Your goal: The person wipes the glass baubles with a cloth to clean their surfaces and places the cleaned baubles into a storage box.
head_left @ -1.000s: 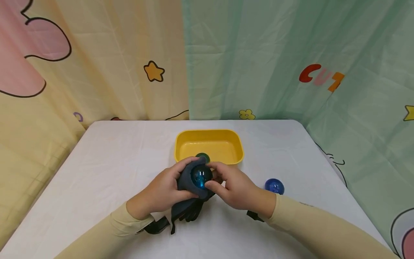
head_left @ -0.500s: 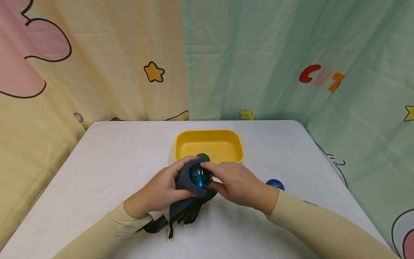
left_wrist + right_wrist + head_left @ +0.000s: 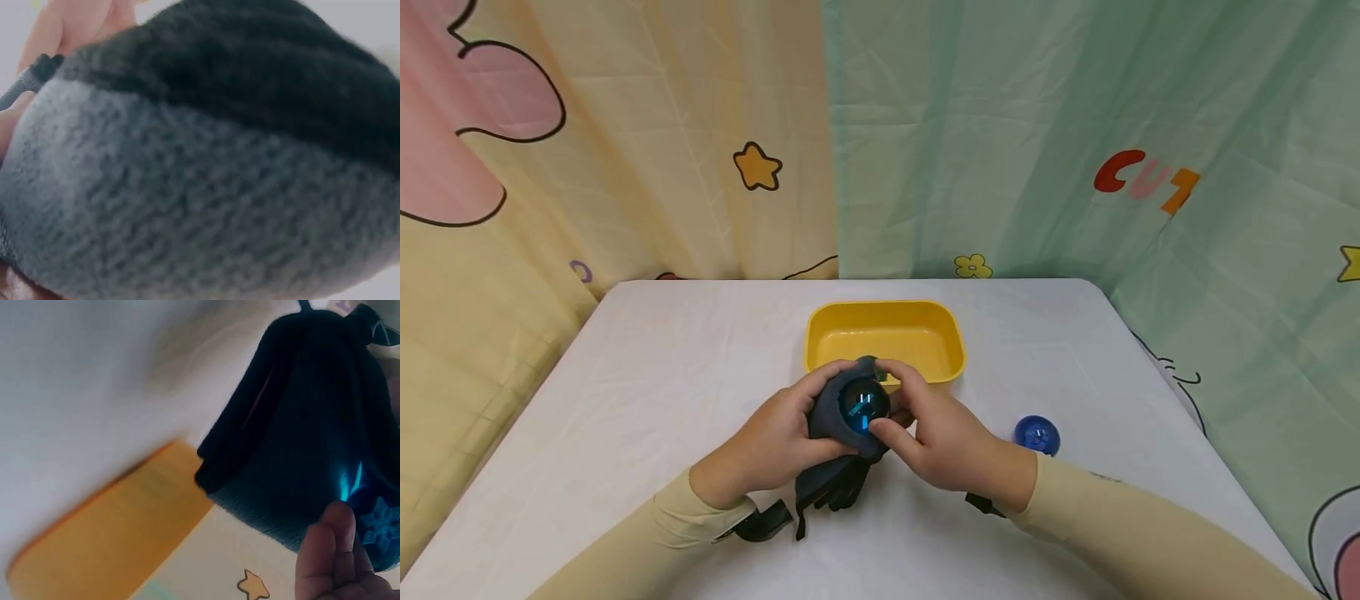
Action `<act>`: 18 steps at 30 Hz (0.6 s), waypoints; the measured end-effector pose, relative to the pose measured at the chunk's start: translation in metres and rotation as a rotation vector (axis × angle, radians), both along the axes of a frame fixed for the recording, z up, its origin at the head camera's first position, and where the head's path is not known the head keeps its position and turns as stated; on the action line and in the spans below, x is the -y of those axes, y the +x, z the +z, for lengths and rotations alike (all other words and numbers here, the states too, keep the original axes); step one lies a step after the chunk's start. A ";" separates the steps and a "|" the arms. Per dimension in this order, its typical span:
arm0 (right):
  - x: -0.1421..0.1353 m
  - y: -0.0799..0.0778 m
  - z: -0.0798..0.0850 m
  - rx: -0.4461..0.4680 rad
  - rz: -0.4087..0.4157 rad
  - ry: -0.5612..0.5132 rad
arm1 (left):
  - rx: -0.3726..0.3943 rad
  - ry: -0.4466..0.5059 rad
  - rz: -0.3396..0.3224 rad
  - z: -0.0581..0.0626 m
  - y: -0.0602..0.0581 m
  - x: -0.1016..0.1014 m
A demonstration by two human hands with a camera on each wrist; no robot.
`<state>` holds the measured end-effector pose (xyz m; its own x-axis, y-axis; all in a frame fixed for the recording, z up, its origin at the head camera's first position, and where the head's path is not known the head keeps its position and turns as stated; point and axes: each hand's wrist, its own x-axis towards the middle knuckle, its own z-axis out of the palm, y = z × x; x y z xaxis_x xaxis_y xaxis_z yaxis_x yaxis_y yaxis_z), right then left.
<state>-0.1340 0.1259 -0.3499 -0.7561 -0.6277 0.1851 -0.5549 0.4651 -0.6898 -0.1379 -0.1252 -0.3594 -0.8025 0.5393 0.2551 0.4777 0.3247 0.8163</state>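
My left hand [image 3: 775,433] grips a dark grey cloth [image 3: 827,417] from the left, fingers on top and thumb below. Wrapped in its hollow is a shiny dark blue ball [image 3: 859,400]. From the right, my right hand [image 3: 943,442] holds the ball, its thumb on the front and its index finger at the cloth's upper rim. In the right wrist view a snowflake pattern shows on the ball [image 3: 382,526], fingers close against it. Fuzzy cloth [image 3: 200,206] fills the left wrist view. The cloth's dark folds hang below the hands.
Behind the hands stands a yellow basin [image 3: 958,337]. A green thing [image 3: 881,374], mostly hidden, shows beyond the cloth. A second blue ball [image 3: 1037,435] lies on the white table [image 3: 700,358], close to the right sleeve. Printed curtains [image 3: 1037,125] hang behind the table.
My right fingers have shifted over the ball, and the thumb now lies on its front. The right forearm has moved slightly, uncovering more of the second blue ball than half a second ago.
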 end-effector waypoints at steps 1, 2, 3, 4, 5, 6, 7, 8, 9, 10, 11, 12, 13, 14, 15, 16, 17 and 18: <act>0.000 0.001 0.001 -0.025 0.008 0.021 | 0.004 0.007 0.002 0.000 0.000 0.001; 0.001 0.001 0.002 -0.056 0.016 0.053 | 0.008 0.014 0.001 0.001 0.000 0.001; 0.000 0.001 0.004 -0.089 0.023 0.091 | 0.011 0.020 0.000 0.002 0.000 0.002; 0.000 0.001 0.005 -0.125 0.031 0.133 | 0.019 0.025 -0.004 0.002 0.000 0.003; 0.000 0.000 0.007 -0.169 0.033 0.186 | 0.025 0.028 -0.006 0.003 0.000 0.003; -0.001 0.000 0.009 -0.214 0.029 0.235 | 0.026 0.029 -0.010 0.003 0.000 0.004; -0.001 -0.001 0.010 -0.268 0.027 0.281 | 0.028 0.026 -0.015 0.003 0.000 0.004; -0.002 -0.001 0.011 -0.318 0.025 0.314 | 0.034 0.025 -0.023 0.003 0.000 0.004; -0.003 -0.002 0.012 -0.367 0.024 0.338 | 0.038 0.021 -0.026 0.003 0.001 0.004; -0.003 -0.002 0.012 -0.401 0.023 0.352 | 0.043 0.020 -0.030 0.003 0.001 0.005; -0.004 -0.003 0.012 -0.413 0.022 0.355 | 0.047 0.020 -0.033 0.003 0.001 0.005; -0.004 -0.003 0.012 -0.399 0.023 0.345 | 0.048 0.020 -0.036 0.003 0.002 0.005; -0.005 -0.003 0.011 -0.357 0.022 0.330 | 0.046 0.018 -0.040 0.002 0.002 0.004; -0.005 -0.003 0.010 -0.294 0.020 0.305 | 0.045 0.017 -0.042 0.002 0.003 0.004; -0.005 -0.003 0.009 -0.215 0.016 0.273 | 0.042 0.013 -0.044 0.002 0.003 0.004; -0.004 -0.003 0.008 -0.132 0.012 0.231 | 0.041 0.012 -0.051 0.002 0.003 0.003; -0.004 -0.003 0.007 -0.056 0.006 0.184 | 0.041 0.010 -0.056 0.002 0.003 0.003; -0.004 -0.003 0.005 0.013 -0.001 0.139 | 0.038 0.007 -0.059 0.002 0.003 0.003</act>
